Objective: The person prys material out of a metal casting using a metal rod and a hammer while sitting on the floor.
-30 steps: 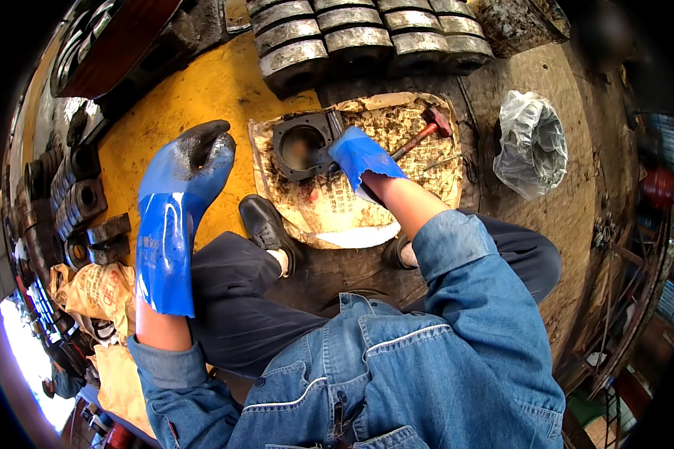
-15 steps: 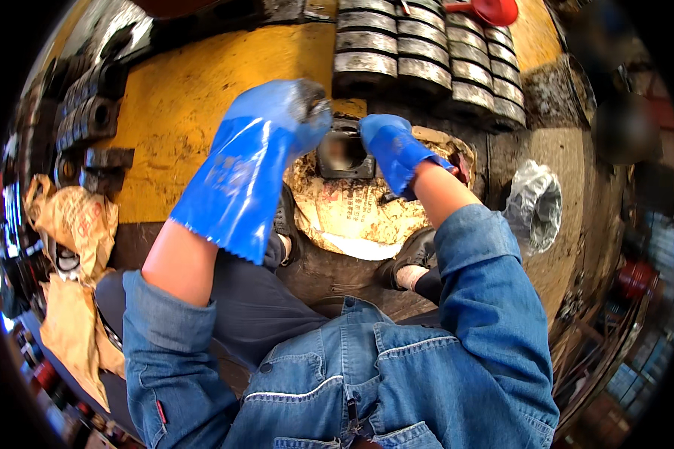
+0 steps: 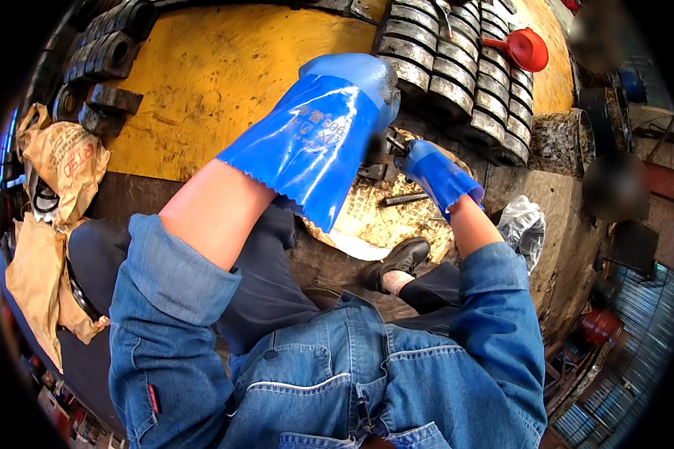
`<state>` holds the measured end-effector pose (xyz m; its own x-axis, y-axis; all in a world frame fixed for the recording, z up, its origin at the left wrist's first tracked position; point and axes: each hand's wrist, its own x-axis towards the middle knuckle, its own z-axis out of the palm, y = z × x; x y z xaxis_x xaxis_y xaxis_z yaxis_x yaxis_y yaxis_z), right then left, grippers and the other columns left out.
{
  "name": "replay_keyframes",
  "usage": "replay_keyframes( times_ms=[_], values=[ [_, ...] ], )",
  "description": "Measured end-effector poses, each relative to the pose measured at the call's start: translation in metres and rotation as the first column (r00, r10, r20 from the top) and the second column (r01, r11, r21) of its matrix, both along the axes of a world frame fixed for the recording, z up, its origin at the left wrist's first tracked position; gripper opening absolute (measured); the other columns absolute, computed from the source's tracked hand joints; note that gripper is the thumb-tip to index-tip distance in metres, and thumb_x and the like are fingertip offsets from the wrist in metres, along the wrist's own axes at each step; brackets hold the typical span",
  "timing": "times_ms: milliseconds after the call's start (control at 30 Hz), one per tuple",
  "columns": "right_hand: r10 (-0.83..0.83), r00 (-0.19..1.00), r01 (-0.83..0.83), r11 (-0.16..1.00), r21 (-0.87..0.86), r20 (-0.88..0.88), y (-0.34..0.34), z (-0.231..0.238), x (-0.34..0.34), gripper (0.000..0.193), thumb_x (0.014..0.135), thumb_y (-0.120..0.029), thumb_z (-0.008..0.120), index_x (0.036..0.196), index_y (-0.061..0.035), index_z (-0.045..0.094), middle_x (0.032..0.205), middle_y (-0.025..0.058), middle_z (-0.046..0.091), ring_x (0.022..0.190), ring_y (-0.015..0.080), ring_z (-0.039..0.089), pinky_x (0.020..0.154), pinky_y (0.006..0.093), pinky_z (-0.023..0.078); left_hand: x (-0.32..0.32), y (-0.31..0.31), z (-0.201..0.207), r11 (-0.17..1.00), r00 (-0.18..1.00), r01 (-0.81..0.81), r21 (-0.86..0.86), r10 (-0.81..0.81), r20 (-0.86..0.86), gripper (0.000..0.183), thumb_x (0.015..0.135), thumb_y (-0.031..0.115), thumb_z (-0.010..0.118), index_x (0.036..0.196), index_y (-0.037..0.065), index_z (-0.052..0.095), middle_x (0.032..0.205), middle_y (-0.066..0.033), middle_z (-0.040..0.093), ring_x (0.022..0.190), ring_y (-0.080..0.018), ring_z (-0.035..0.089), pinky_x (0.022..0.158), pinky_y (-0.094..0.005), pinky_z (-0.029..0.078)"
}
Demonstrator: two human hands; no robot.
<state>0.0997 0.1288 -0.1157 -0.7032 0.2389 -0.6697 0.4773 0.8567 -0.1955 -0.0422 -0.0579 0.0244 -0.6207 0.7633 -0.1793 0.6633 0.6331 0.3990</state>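
Note:
Both my hands wear long blue rubber gloves. My left hand [image 3: 356,78] is over the work spot, its back toward me and its stained fingers curled down. Whatever they hold is hidden under the glove. Lower and to the right, my right hand [image 3: 427,166] has its fingers bent against a small dark metal part at their tips, whose kind I cannot make out. Between the hands a dark metal block [image 3: 373,171] shows in part, mostly covered by the left glove. Just below the right hand, a short dark rod [image 3: 403,200] lies on the oil-stained paper sack [image 3: 367,217].
Rows of round metal parts [image 3: 449,75] stand at the far right, with a red ladle-like scoop [image 3: 526,49] on them. A yellow stained plate [image 3: 225,67] spreads at left, dark blocks [image 3: 112,56] along it. Brown paper bags [image 3: 64,161] lie left; a clear plastic bag [image 3: 522,228], right.
The view has shifted. My left hand has moved forward and right, now covering much of the block. My right hand has come nearer and right, and the rod now shows more fully.

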Motion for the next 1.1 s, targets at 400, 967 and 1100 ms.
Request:
replay_keyframes(
  times_ms=[400,967,1100],
  values=[
    [0.128,0.957,-0.050,0.957,0.284,-0.262,0.032,0.031,0.035,0.029,0.086,-0.017,0.063,0.115,-0.0176,0.067,0.106,0.0150,0.069,0.097,0.0332,0.067,0.085,0.0416,0.055,0.006,0.010,0.014,0.996,1.000,0.002,-0.089,0.000,0.027,0.034,0.089,0.037,0.057,0.113,0.016,0.070,0.112,-0.0116,0.069,0.104,-0.0315,0.065,0.091,-0.0432,0.053],
    [-0.727,-0.612,0.727,-0.362,-0.583,-0.312,0.159,0.016,0.530,0.020,0.096,-0.026,0.056,0.104,-0.0104,0.064,0.086,0.0053,0.068,0.067,0.0139,0.058,0.062,0.0289,0.047,0.035,0.037,-0.004,0.995,0.995,0.100,0.029,-0.099,-0.029,0.032,0.087,0.030,0.059,0.105,0.007,0.071,0.100,-0.0188,0.070,0.095,-0.0338,0.067,0.083,-0.0397,0.053],
    [-0.604,-0.746,0.617,-0.468,-0.633,-0.280,0.120,-0.050,0.561,0.022,0.097,-0.026,0.053,0.107,-0.0096,0.064,0.090,0.0056,0.069,0.073,0.0160,0.059,0.066,0.0302,0.048,0.038,0.040,-0.010,0.993,0.998,0.032,-0.117,-0.039,-0.059,0.034,0.086,0.031,0.059,0.111,0.010,0.070,0.108,-0.0184,0.069,0.100,-0.0355,0.066,0.087,-0.0409,0.053]
  ],
)
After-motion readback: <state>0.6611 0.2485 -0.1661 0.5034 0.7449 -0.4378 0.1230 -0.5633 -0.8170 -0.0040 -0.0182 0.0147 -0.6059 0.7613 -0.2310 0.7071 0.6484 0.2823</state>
